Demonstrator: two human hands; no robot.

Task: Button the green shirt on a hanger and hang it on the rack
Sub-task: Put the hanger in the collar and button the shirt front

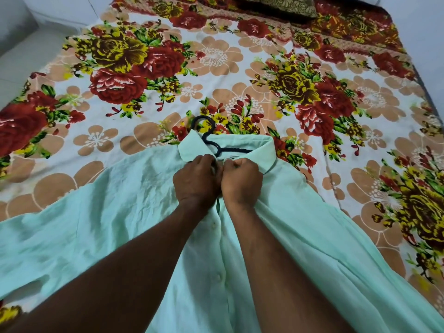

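Green shirt (pixel 312 236): one, laid front up on the near half of the bed, collar (pixel 252 145) toward the far side, body running off the near edge of view. Spread wide to the left, with one sleeve reaching the left border of view; right side running down to the near right corner.

Hanger (pixel 211 141): one, dark, seated inside the collar. Hook protruding just beyond the collar on the far side and lying on the sheet; one twisted arm visible inside the neck opening, remainder covered by cloth.

Left hand (pixel 195 179) and right hand (pixel 242 180): two, bare, side by side and touching at the knuckles, directly below the collar. Fingers of both curled tight, pinching the shirt's front edges at the top of the placket (pixel 217 248). Fingertips hidden.

Buttons: two countable on the placket between the forearms, the first (pixel 212 225) near the wrists, the second (pixel 218 276) nearer. Fastened or not: cannot tell.

Floral sheet (pixel 216 56): one, covering the bed. Wide bare stretch beyond the hook, to the left and to the right of the collar. Right bed edge visible at far right; pale surface (pixel 24 44) past the far left edge.

Pillow (pixel 276 6): one, at the far end, well apart from the shirt.
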